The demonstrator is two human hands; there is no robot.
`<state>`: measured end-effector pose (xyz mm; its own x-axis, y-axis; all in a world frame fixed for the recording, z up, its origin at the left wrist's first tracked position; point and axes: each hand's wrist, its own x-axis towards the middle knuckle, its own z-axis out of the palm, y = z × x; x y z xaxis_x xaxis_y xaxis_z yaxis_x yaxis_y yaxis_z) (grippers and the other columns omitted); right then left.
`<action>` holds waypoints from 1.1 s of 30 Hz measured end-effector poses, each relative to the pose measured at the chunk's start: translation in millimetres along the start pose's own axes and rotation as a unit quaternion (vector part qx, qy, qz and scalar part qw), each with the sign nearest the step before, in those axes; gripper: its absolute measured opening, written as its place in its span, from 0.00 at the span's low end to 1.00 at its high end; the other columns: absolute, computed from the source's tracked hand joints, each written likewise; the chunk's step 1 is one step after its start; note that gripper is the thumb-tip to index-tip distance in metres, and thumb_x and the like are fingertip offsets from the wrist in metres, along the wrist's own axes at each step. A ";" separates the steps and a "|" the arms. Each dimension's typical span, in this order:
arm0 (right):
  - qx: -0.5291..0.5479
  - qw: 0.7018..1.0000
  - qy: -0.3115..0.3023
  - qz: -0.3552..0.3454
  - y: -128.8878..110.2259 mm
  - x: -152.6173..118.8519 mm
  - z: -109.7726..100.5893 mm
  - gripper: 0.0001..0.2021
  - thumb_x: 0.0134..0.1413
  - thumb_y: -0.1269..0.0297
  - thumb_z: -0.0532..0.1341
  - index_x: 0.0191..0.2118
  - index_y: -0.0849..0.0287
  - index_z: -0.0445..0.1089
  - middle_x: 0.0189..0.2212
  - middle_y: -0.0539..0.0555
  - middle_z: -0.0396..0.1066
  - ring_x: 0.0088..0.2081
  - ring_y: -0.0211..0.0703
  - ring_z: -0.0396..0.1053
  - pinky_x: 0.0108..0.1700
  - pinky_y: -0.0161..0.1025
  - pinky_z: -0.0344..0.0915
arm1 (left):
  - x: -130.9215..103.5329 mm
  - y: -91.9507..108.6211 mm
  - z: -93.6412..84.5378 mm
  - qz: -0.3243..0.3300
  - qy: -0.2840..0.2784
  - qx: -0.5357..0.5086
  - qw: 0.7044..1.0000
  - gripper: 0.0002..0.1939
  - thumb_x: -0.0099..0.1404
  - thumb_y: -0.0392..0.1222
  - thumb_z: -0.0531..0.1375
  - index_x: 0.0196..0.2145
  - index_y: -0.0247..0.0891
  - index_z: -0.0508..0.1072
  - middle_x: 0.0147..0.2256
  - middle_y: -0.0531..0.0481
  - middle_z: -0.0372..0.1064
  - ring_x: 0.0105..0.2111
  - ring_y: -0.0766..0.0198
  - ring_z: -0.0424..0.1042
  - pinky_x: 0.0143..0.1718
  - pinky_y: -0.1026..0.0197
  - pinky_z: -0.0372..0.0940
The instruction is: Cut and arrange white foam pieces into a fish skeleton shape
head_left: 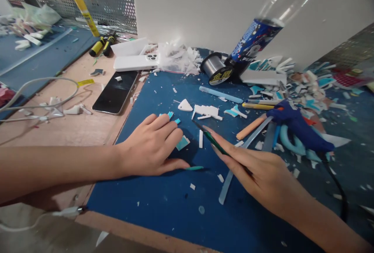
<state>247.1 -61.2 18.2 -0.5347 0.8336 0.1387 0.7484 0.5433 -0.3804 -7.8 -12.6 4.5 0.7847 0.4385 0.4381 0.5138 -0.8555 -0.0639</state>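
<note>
My left hand point(156, 144) rests palm down on the blue mat point(163, 210), its fingers bent over small teal and white foam pieces point(183, 143) and its thumb held apart. What lies under the fingers is hidden. At the thumb's tip is a thin teal sliver point(194, 168); whether it is a long nail or a scrap I cannot tell. My right hand point(263, 171) grips a slim craft knife point(215, 142) with a green handle. The knife's dark tip points up and left, close to cut white foam pieces point(207, 111) and a narrow white strip point(201, 139).
A blue glue gun point(300, 126), translucent glue sticks point(220, 94) and foam scraps point(309, 78) lie at right. Behind stand a wire spool point(216, 68) and a tilted Pepsi bottle point(253, 39). Left are a black-screened phone point(116, 92), a white phone point(136, 63), pliers point(102, 45) and a cable point(37, 81).
</note>
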 end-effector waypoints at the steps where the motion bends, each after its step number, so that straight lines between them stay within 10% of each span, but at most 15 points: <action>1: -0.015 1.000 -0.015 -0.017 0.1 -0.6 -1.4 0.24 0.66 0.66 0.50 0.66 0.59 0.55 0.15 0.46 0.65 0.15 0.35 0.60 0.20 0.32 0.58 | -3.7 2.8 -4.2 0.007 0.011 -0.001 1.000 0.25 0.68 0.60 0.50 0.29 0.33 0.68 0.28 0.43 0.70 0.30 0.55 0.66 0.29 0.56 0.58; 8: -0.027 0.999 -0.036 -0.006 -18.6 -11.0 0.8 0.26 0.63 0.72 0.48 0.66 0.59 0.55 0.20 0.51 0.73 0.17 0.37 0.68 0.20 0.31 0.63 | -26.1 31.2 -24.3 0.038 0.034 -0.001 0.999 0.15 0.67 0.47 0.54 0.41 0.32 0.70 0.46 0.37 0.75 0.50 0.48 0.71 0.42 0.54 0.67; 28: 0.036 0.999 -0.021 0.018 -32.9 -20.9 13.2 0.31 0.62 0.75 0.49 0.69 0.59 0.44 0.26 0.53 0.76 0.23 0.43 0.73 0.27 0.36 0.72 | -22.0 26.3 -16.2 0.056 0.011 -0.087 0.995 0.14 0.65 0.38 0.54 0.43 0.27 0.75 0.44 0.39 0.75 0.48 0.50 0.73 0.46 0.56 0.73; 33: 0.050 0.980 0.114 0.158 -34.6 -15.9 -1.2 0.12 0.65 0.63 0.52 0.50 0.48 0.66 0.21 0.49 0.72 0.18 0.41 0.68 0.24 0.38 0.68 | -23.0 26.5 -16.3 0.056 0.017 -0.092 0.994 0.14 0.65 0.37 0.55 0.43 0.26 0.74 0.44 0.39 0.75 0.46 0.50 0.73 0.46 0.56 0.72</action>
<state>230.2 -93.1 30.3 -0.1735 0.9652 0.1958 0.8143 0.2524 -0.5227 -17.8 -49.8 7.3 0.8189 0.3315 0.4685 0.3503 -0.9353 0.0495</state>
